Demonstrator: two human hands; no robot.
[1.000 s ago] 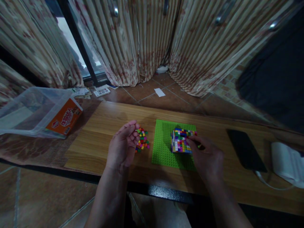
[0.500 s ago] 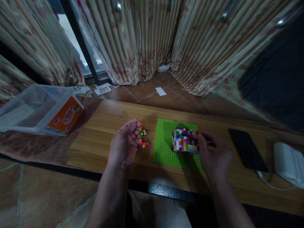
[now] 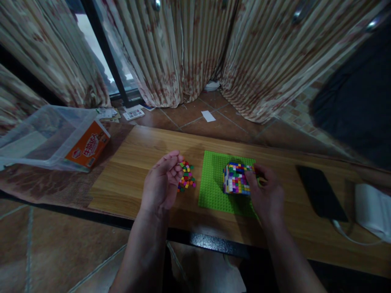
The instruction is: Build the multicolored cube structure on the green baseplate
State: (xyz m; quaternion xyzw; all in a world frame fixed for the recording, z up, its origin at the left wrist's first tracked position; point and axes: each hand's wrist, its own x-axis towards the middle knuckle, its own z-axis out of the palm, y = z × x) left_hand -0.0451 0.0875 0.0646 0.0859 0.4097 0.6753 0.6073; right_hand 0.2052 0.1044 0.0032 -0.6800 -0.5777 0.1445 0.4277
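A multicoloured block built of small toy bricks (image 3: 235, 179) stands on the green studded baseplate (image 3: 210, 191). My right hand (image 3: 267, 191) is at its right side, thumb and fingertips pinched together at the top edge and touching it. Whether a small brick sits between those fingertips is hidden. Farther left, my left hand (image 3: 161, 181) hovers with the palm turned inward and the fingers curled to meet the thumb. What it holds, if anything, cannot be made out. Just right of it, partly covered by the fingers, lies a loose pile of small coloured bricks (image 3: 187, 177).
A clear plastic bin (image 3: 51, 134) with an orange label sits at the table's left end. On the right are a black phone (image 3: 320, 193), a white cable (image 3: 342, 234) and a white object (image 3: 372, 211). The wooden table (image 3: 122, 175) has a dark front edge.
My right hand has shifted left, from the block's right edge onto its upper right part. My left hand keeps its curled pose beside the pile. The view has moved slightly.
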